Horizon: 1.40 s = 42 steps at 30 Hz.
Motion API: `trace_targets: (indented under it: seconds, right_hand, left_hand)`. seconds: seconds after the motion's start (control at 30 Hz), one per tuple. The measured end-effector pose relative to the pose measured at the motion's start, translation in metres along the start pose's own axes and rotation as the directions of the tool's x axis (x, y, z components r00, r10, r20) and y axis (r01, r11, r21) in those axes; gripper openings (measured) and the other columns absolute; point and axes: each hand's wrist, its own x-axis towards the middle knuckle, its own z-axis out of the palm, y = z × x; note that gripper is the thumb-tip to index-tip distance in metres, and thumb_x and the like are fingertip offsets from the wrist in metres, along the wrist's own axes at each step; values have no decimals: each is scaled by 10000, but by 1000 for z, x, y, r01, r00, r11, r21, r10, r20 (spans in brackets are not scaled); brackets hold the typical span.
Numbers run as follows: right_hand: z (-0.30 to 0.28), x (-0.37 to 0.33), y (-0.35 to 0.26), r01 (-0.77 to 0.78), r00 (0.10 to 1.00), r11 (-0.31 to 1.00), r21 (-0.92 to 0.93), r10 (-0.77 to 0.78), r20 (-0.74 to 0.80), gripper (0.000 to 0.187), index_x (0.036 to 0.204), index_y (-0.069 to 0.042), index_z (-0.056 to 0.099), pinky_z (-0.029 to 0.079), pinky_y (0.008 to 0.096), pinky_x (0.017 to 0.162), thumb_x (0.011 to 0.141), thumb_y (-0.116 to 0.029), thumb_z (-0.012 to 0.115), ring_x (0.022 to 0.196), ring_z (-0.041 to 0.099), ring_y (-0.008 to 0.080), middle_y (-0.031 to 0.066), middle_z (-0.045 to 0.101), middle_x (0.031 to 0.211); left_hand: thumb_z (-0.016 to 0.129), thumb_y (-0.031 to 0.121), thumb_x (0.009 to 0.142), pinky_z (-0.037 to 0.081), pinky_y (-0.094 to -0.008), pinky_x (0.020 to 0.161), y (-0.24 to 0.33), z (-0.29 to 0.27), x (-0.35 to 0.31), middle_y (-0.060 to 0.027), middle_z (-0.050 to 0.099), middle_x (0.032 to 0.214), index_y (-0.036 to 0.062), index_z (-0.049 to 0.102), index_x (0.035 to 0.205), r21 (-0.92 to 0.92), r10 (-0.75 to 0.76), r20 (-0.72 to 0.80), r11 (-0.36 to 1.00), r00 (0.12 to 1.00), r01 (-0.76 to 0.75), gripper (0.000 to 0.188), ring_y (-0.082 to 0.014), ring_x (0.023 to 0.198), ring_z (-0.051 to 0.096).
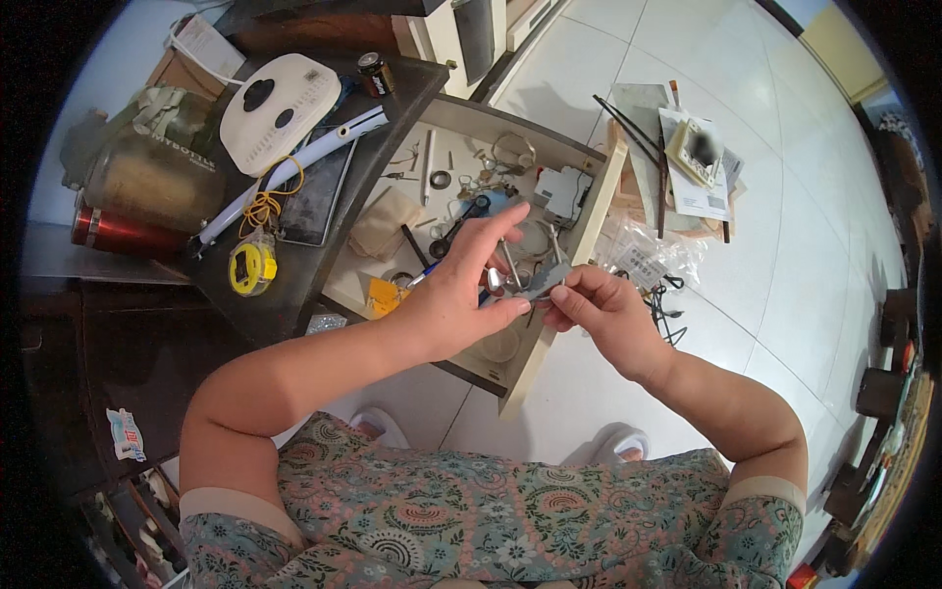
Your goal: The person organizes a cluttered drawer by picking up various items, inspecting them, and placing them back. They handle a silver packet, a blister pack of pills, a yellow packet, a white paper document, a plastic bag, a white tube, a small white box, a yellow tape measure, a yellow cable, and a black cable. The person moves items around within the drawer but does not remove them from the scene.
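Over the open drawer point(579, 231), my right hand point(613, 319) pinches a small grey flat piece point(548, 282) between thumb and fingers. My left hand point(446, 285) is at its other end, thumb tip against or just beside the piece. The left index finger stretches upward, apart from the thumb. Between the left fingers and the piece shows a shiny metal part point(497, 280); whether it belongs to the piece or lies in the drawer I cannot tell. Beneath my hands the drawer holds small odds and ends, among them a white pen-like stick point(429, 167) and a beige cloth pouch point(386, 223).
On the dark tabletop left are a yellow tape measure point(252, 265), a tablet point(319, 201), a white device point(280, 113), a battery point(374, 75) and a red-based bottle point(137, 231). Papers point(699, 187), a plastic bag point(653, 257) and black cables point(667, 316) lie on the floor right.
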Motion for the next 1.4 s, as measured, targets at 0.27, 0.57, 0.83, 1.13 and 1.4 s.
trace_targets:
  seconds: [0.27,0.57,0.83,1.13,1.4]
  right_hand:
    - [-2,4,3,59,996,973,-224,-72,-48,213,1045,27,612,511,248,699,922,-143,577,750,598,98,51,638,892]
    - [2,1,-9,57,990,954,-294,-93,-111,311,1165,-4,553,500,271,684,861,-55,597,753,618,151,88,626,994]
    - [-11,4,0,581,731,52,-812,-473,493,282,994,-63,616,389,444,983,717,-44,667,1135,512,269,75,593,1123]
    - [-17,16,6,617,683,151,-772,-590,430,275,926,-59,592,456,443,932,673,42,632,1003,602,267,48,648,981]
    - [-20,21,15,636,644,110,-764,-621,446,290,929,-60,592,465,436,927,662,46,633,966,614,251,81,641,940]
  left_hand:
    - [636,2,803,439,-284,859,-7,-6,0,-54,552,1070,82,357,1380,88,199,-120,978,973,-189,647,-145,1002,519]
    - [605,74,872,447,-257,810,-23,-13,15,-16,560,1019,52,616,1075,-160,-35,-236,987,971,-4,204,-116,922,539]
    - [605,158,885,452,-258,844,-85,-39,65,-50,575,1025,56,589,1130,-396,-400,-518,896,756,202,266,-127,910,557]
    - [622,142,834,429,-320,836,-147,-48,94,-82,601,1011,99,610,1104,-191,-377,-668,920,642,341,274,-187,939,551]
    - [630,128,781,290,-470,1017,-129,-32,98,-140,452,1259,157,587,1113,439,115,-426,893,897,95,336,-309,1189,400]
